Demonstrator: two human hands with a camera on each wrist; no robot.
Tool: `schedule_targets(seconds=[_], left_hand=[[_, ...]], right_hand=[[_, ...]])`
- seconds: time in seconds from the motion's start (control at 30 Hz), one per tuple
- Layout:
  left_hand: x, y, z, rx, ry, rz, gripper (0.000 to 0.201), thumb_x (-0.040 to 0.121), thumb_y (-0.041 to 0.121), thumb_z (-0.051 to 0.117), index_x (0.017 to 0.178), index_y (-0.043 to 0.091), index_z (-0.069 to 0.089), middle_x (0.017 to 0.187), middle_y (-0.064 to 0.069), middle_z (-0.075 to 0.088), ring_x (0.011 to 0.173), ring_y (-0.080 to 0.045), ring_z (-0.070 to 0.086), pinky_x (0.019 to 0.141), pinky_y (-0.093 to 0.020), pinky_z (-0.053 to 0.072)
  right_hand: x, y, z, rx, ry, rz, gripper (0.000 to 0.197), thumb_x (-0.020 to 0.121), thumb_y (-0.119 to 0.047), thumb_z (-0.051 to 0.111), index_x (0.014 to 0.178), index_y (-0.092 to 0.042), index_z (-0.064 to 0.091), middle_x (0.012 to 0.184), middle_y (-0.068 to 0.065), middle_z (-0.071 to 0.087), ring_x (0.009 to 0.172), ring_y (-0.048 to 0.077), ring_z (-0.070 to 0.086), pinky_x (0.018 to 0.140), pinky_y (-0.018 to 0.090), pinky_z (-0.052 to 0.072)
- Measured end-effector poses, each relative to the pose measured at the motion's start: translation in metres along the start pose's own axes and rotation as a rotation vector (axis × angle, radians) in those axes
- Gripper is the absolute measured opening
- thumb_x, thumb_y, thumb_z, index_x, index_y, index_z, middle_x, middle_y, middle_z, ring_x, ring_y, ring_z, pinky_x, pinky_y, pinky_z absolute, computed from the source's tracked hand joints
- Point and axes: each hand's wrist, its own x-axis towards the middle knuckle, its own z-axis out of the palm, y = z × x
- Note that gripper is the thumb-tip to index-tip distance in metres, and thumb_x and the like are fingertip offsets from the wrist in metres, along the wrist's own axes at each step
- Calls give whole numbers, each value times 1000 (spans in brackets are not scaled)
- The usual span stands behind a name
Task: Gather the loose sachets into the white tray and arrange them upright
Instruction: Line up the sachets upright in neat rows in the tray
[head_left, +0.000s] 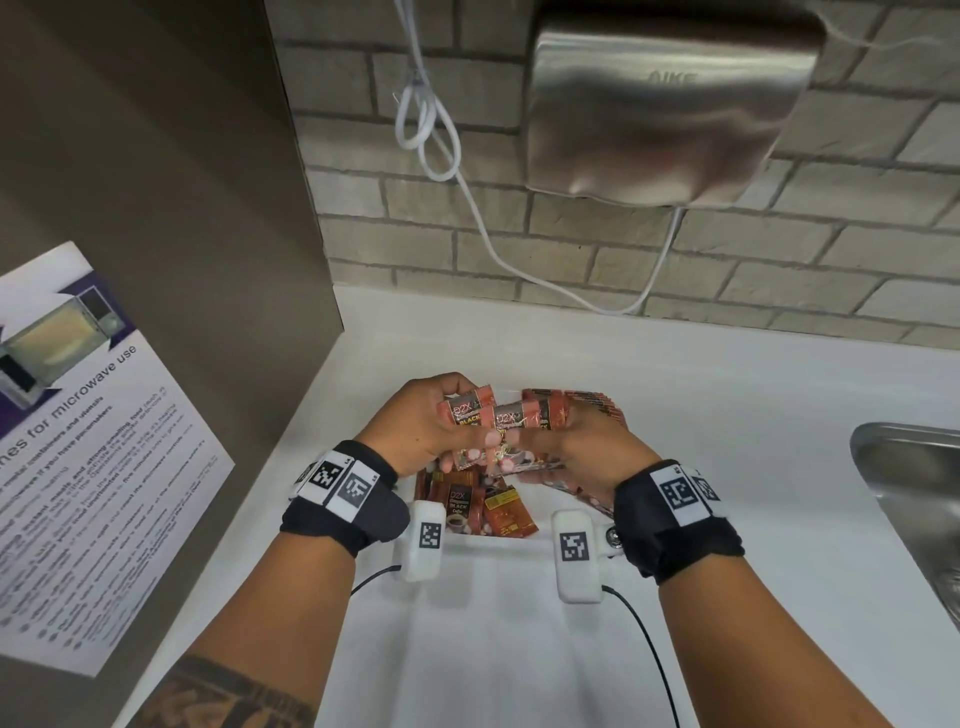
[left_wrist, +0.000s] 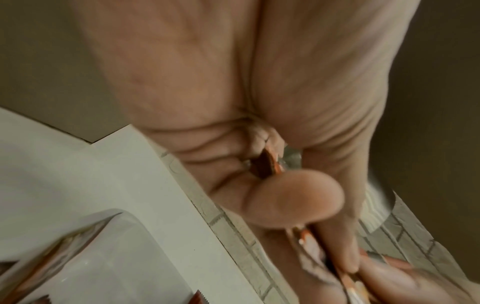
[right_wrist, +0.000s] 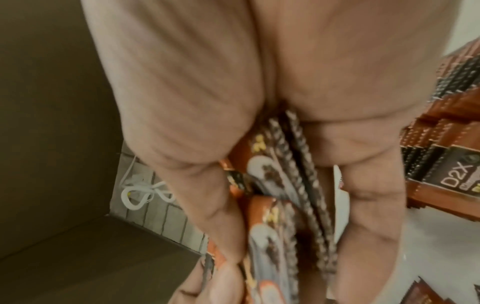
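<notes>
Currently a bunch of red-brown sachets (head_left: 498, 421) held up above the white tray (head_left: 498, 545), both hands on it at once. Left hand (head_left: 415, 431) grip: fingers curled over the top left of the bunch, thumb pressing the front; left wrist view confirms a sachet edge (left_wrist: 265, 164) pinched between curled fingers and thumb. Right hand (head_left: 576, 452) grip: clenched round the right side of the same bunch; right wrist view shows several crimped sachet edges (right_wrist: 293, 185) stacked side by side between thumb and fingers. Printed fronts read "D2X" and "BLACK". More sachets (head_left: 478, 506) lying in the tray under the hands, mixed orientation, some flat, some leaning; upright or not hard to tell. A further fanned group of sachets (head_left: 597, 402) just behind the right hand, on the counter (head_left: 727, 395) or in the tray, cannot tell which. Tray on the white counter, near edge toward the person. Steel sink (head_left: 914, 499) at the right edge. Metal hand dryer (head_left: 670, 104) on the brick wall above, white cable (head_left: 431, 130) looped to its left. Microwave notice (head_left: 93, 441) on the brown panel at left.
</notes>
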Motion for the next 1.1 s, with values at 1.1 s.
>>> schedule_targets(seconds=[1.1], left_hand=[[71, -26, -25, 955, 146, -525, 56, 79, 18, 80, 125, 5, 51, 119, -15, 63, 105, -32, 64, 81, -37, 55]], right_hand=[[32, 22, -4, 240, 148, -20, 26, 97, -12, 63, 122, -10, 60, 103, 19, 73, 97, 32, 73, 86, 43, 59]])
